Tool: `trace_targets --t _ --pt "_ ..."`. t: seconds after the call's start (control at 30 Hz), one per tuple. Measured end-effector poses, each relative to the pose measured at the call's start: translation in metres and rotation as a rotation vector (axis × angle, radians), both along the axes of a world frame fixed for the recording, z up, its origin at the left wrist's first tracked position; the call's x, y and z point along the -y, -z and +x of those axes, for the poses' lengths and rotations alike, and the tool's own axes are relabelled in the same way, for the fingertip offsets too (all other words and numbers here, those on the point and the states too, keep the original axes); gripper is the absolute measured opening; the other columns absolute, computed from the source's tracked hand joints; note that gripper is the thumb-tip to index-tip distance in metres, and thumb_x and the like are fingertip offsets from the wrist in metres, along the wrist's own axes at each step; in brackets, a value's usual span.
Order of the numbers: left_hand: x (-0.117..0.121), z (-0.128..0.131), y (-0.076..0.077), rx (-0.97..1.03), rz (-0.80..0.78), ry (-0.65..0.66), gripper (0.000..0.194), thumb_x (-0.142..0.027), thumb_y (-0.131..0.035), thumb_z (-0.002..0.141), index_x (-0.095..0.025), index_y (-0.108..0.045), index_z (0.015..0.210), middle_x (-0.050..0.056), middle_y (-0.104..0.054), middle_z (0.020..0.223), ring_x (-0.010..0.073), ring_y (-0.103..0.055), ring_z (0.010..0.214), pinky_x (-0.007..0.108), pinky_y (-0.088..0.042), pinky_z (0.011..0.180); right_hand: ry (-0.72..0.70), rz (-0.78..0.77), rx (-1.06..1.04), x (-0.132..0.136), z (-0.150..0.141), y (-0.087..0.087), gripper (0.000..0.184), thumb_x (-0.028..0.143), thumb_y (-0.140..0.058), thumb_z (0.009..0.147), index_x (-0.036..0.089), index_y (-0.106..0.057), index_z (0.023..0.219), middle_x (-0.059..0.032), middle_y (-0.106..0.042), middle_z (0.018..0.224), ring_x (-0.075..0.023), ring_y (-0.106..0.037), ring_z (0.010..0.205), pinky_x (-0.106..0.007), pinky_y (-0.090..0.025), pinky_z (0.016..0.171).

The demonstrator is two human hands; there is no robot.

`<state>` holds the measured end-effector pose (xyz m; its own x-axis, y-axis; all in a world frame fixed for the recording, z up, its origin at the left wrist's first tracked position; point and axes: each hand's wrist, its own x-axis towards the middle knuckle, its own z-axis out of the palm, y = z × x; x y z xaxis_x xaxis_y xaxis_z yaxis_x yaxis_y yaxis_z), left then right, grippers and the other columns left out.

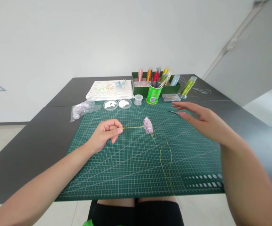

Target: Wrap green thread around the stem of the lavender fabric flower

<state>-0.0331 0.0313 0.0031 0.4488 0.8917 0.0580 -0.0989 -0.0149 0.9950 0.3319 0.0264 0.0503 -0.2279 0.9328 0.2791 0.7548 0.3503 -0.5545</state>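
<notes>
My left hand (109, 131) pinches the thin green stem of a pale purple artificial flower (147, 125), holding it sideways over the green cutting mat (121, 169). The bloom points right. A loose length of thin yellow-green thread (171, 157) trails from near the flower down past the mat's front edge. My right hand (194, 117) is stretched out with thumb and fingers apart, over a slim pointed metal tool (173, 112). Part of that tool is hidden by the thumb, so its kind and whether I touch it are unclear.
Behind the mat stand a green can (153, 94) with sticks, a green box (138, 91) of thread spools, and a yellow-green spool (189, 86). White sheets (111, 89), two dishes of white pieces (124, 103) and a plastic bag (81, 110) lie further left.
</notes>
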Motion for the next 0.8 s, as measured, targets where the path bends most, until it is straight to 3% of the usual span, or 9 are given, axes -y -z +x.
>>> trace_targets --t 0.13,0.2,0.27,0.33,0.4,0.5,0.7,0.8 --pt "0.016 0.002 -0.003 -0.086 0.091 0.059 0.025 -0.036 -0.075 0.089 -0.017 -0.064 0.079 -0.005 -0.056 0.046 0.0061 -0.042 0.040 0.018 -0.032 0.045 -0.279 -0.133 -0.262 0.019 -0.049 0.007 0.060 0.062 -0.043 0.103 0.029 -0.050 0.153 -0.0109 -0.066 0.142 -0.0312 -0.063 0.130 -0.047 -0.053 0.105" --pt "0.021 0.003 -0.005 -0.124 0.111 0.060 0.025 -0.037 -0.075 0.089 -0.017 -0.063 0.078 -0.005 -0.057 0.046 0.0068 -0.044 0.040 0.019 -0.032 0.045 -0.344 -0.250 -0.275 0.020 -0.061 0.017 0.068 0.065 -0.043 0.103 0.025 -0.042 0.157 -0.0117 -0.074 0.119 -0.0273 -0.071 0.103 -0.043 -0.056 0.091" --pt "0.024 0.004 -0.007 -0.142 0.115 0.053 0.026 -0.037 -0.075 0.089 -0.018 -0.063 0.077 -0.005 -0.057 0.046 0.0074 -0.045 0.040 0.019 -0.033 0.046 -0.365 -0.354 -0.294 0.019 -0.068 0.026 0.070 0.066 -0.044 0.102 0.021 -0.040 0.156 -0.0063 -0.073 0.091 -0.0210 -0.066 0.075 -0.035 -0.054 0.072" --pt "0.024 0.005 -0.008 -0.151 0.113 0.051 0.026 -0.038 -0.075 0.088 -0.018 -0.063 0.076 -0.005 -0.057 0.045 0.0079 -0.045 0.040 0.020 -0.034 0.047 -0.368 -0.403 -0.307 0.017 -0.071 0.033 0.062 0.066 -0.046 0.102 0.019 -0.057 0.140 -0.0012 -0.064 0.073 -0.0161 -0.054 0.060 -0.029 -0.043 0.058" --pt "0.023 0.005 -0.007 -0.160 0.113 0.058 0.026 -0.038 -0.075 0.088 -0.018 -0.064 0.076 -0.004 -0.057 0.044 0.0083 -0.046 0.040 0.020 -0.035 0.047 -0.370 -0.407 -0.291 0.016 -0.073 0.036 0.055 0.067 -0.047 0.101 0.017 -0.071 0.101 0.0003 -0.055 0.064 -0.0132 -0.044 0.056 -0.027 -0.034 0.053" --pt "0.022 0.004 -0.003 -0.173 0.113 0.074 0.027 -0.039 -0.074 0.089 -0.018 -0.064 0.076 -0.004 -0.057 0.045 0.0087 -0.046 0.041 0.020 -0.035 0.048 -0.366 -0.417 -0.261 0.015 -0.071 0.036 0.060 0.065 -0.053 0.098 0.018 -0.061 0.062 0.0009 -0.048 0.057 -0.0111 -0.038 0.053 -0.027 -0.028 0.053" --pt "0.023 0.002 0.000 -0.185 0.097 0.091 0.027 -0.039 -0.074 0.089 -0.018 -0.064 0.076 -0.004 -0.058 0.045 0.0084 -0.045 0.040 0.020 -0.034 0.048 -0.405 -0.574 -0.433 0.012 -0.061 0.040 0.060 0.067 -0.064 0.090 0.019 -0.055 0.056 0.0051 -0.035 0.049 -0.0087 -0.025 0.047 -0.027 -0.018 0.047" --pt "0.023 0.003 0.000 -0.152 0.081 0.091 0.027 -0.039 -0.074 0.089 -0.018 -0.065 0.077 -0.004 -0.058 0.045 0.0083 -0.045 0.040 0.020 -0.034 0.047 -0.303 -0.485 -0.579 0.009 -0.062 0.047 0.062 0.069 -0.065 0.090 0.020 -0.048 0.057 0.0055 -0.035 0.052 -0.0091 -0.027 0.049 -0.026 -0.023 0.048"
